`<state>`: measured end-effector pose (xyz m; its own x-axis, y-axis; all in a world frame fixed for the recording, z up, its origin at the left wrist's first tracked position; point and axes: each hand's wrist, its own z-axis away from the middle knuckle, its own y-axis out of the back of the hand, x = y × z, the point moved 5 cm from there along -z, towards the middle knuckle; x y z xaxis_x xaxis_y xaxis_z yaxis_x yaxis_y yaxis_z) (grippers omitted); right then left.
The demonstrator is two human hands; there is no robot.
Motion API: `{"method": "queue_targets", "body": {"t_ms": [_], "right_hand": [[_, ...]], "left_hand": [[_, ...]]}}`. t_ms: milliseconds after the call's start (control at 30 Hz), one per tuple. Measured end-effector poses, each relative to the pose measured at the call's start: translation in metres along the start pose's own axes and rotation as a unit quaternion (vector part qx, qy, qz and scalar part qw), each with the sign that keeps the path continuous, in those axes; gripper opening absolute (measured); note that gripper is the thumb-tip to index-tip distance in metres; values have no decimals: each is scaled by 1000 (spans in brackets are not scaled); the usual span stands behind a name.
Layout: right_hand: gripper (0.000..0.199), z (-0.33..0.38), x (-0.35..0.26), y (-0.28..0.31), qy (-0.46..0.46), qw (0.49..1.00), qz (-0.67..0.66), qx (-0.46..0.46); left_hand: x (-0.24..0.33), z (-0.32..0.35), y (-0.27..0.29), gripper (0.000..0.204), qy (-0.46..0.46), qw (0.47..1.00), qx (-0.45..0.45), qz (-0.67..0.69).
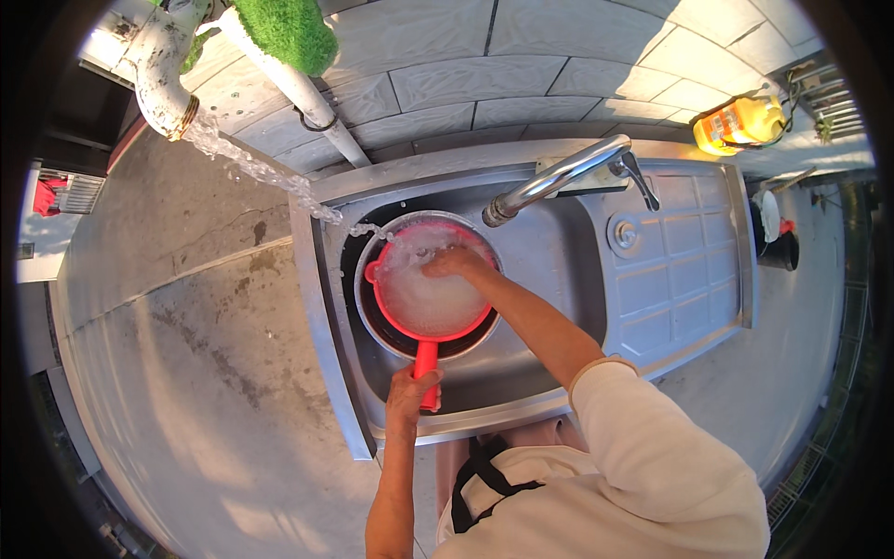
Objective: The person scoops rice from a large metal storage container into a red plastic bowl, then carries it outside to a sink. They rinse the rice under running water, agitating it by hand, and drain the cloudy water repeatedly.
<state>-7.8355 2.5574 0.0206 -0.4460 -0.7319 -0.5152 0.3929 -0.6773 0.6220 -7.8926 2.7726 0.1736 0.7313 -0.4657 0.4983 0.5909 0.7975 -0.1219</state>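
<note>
My left hand (408,393) is closed round the handle of a red plastic dipper (427,365). The dipper's round bowl sits inside a metal basin (361,296), in the left part of the steel sink (526,349). Cloudy, whitish water (424,296) fills the bowl; what lies in it I cannot make out. My right hand (454,262) reaches into this water from the right, its fingers mostly hidden by water and foam. A stream of water (270,179) pours from a white pipe (169,98) at the upper left and lands by the dipper's far left rim.
A chrome tap (563,177) reaches over the sink's far side. Right of it lies a ridged steel drainboard (678,252). On the back ledge stands a yellow bottle (740,124). Behind rises a tiled wall (521,79), with green fuzzy material (287,35) around a slanted pipe.
</note>
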Motion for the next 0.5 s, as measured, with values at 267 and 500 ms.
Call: {"method": "queue_targets", "body": {"t_ms": [267,500], "right_hand": [[61,24,-23,-15,-38,882,-427,-195],[52,50,-63,-11,-55,834,-491,-244]], "left_hand": [[0,-2,1,23,8,1000,-14,-7],[-4,-5,2,25,18,999,-25,20]]}}
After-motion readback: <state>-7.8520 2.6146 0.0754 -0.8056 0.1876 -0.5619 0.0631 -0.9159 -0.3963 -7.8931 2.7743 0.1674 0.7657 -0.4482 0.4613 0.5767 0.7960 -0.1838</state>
